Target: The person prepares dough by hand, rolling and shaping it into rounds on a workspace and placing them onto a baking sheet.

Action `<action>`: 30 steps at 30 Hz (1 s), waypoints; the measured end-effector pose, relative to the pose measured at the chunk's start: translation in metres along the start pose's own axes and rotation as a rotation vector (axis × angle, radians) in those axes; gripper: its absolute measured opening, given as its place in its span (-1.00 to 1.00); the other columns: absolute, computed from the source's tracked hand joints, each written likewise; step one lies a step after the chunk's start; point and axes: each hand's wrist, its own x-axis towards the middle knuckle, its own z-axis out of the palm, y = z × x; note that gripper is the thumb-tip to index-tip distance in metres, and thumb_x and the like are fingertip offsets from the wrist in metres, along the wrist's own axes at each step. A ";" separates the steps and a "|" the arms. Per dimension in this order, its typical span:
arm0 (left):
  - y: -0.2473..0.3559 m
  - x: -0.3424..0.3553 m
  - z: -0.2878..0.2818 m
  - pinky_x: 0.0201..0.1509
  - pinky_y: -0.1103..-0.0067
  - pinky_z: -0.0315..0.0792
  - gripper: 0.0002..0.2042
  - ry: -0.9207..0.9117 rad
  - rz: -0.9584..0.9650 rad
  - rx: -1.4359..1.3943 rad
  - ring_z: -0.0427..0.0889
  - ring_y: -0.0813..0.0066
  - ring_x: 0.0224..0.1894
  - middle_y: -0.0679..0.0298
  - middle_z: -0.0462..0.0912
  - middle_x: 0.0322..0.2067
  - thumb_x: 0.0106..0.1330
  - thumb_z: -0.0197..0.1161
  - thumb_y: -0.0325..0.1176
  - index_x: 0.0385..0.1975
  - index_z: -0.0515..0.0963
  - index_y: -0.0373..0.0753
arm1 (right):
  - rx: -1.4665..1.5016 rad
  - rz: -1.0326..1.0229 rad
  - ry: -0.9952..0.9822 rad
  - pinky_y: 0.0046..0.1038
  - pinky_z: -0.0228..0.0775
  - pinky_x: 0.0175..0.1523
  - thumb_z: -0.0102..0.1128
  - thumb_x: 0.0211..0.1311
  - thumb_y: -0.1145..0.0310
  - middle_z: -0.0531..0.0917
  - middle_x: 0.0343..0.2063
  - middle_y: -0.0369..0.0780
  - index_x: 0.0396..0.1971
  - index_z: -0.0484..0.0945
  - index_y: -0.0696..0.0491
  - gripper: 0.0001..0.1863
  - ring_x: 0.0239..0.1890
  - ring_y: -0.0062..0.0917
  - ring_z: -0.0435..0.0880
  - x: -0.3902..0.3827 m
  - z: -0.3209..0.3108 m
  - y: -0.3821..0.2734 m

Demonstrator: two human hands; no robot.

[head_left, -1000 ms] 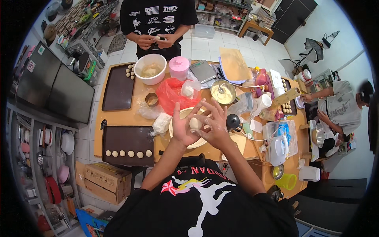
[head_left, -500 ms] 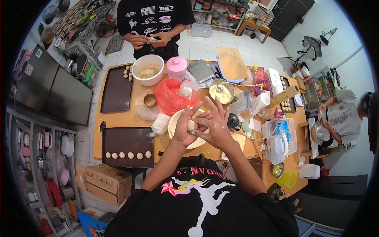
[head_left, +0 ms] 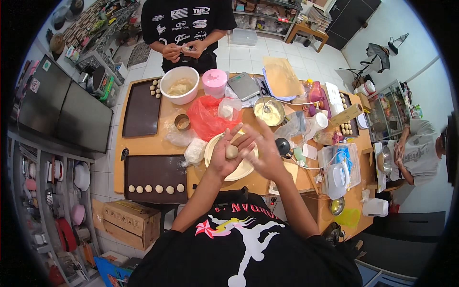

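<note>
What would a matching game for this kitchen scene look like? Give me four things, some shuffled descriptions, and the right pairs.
Things
1. Person's left hand
2. Plastic bag
3. Dark tray nearest the person
4. Lidded tub

Descriptions
A. Bears a row of six dough balls
B. Pink, beside the white bowl
C. Has a single dough ball at its palm
D. Red and crumpled

Pairs: 1-C, 2-D, 3-A, 4-B

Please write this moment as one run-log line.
left hand: dough ball on palm; right hand: open, blurred, beside it; beneath: cream-coloured bowl; near-left tray: dough-ball row
</note>
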 end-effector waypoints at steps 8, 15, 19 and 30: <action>-0.034 0.004 -0.028 0.32 0.02 0.24 -0.35 -0.197 -0.079 0.074 0.17 -0.06 0.39 0.03 0.27 0.29 0.41 -0.22 0.29 0.42 0.06 0.12 | 0.092 -0.123 -0.083 0.19 -0.28 0.42 -0.14 0.40 0.09 0.08 0.43 -0.05 0.40 0.20 -0.12 -0.41 0.48 -0.02 -0.07 0.013 0.056 0.011; 0.003 -0.004 -0.003 0.35 0.00 0.19 -0.17 -0.052 -0.267 -0.389 0.32 -0.08 0.31 -0.03 0.19 0.35 0.32 -0.33 0.43 0.46 -0.02 0.00 | -0.330 0.037 -0.187 0.14 -0.27 0.45 -0.03 0.34 0.03 0.12 0.42 -0.08 0.36 0.24 -0.04 -0.36 0.47 -0.12 0.05 0.012 0.040 0.014; -0.022 -0.005 -0.002 0.40 0.03 0.11 -0.13 -0.352 -0.277 0.016 0.19 -0.13 0.38 -0.11 0.13 0.38 0.33 -0.35 0.40 0.44 -0.01 -0.19 | -0.058 -0.031 -0.289 0.05 -0.09 0.42 0.06 0.27 -0.02 0.25 0.35 -0.01 0.35 0.24 -0.01 -0.30 0.40 -0.06 0.18 0.024 0.064 -0.008; -0.004 0.016 -0.008 0.46 0.14 0.10 -0.05 -0.403 -0.190 -0.066 0.14 -0.09 0.41 -0.05 0.09 0.40 0.27 -0.26 0.47 0.44 -0.06 -0.23 | -0.257 -0.261 -0.372 0.07 -0.01 0.40 0.05 0.24 -0.11 0.29 0.34 -0.06 0.27 0.38 0.01 -0.31 0.39 -0.10 0.22 0.041 0.062 -0.022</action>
